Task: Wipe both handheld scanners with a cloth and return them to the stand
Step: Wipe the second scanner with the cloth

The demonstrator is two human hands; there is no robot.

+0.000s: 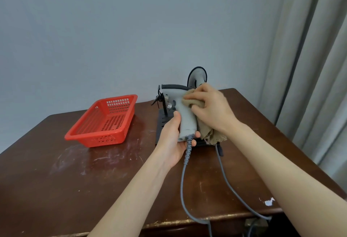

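Where the brown table (75,180) is meeting its near edge, two grey cables are trailing over it: one cable (183,180) is running up to the grey scanner (185,112), and the other cable (225,176) is passing behind the cloth.

Left hand (173,142): gripping the base of the scanner's handle, fingers curled round it, holding it upright above the table.

Right hand (212,109): clutching a beige cloth (212,135) and pressing it against the back of the scanner's head, the loose end hanging down.

Black stand (162,122): sitting on the table just behind the held scanner.

Second scanner (197,76): rising at the back of the stand, partly hidden by the right hand.

Red basket (90,134): sitting left of the stand, apart from it.

Blue-grey wall (112,30) and grey curtain (309,67): standing behind.
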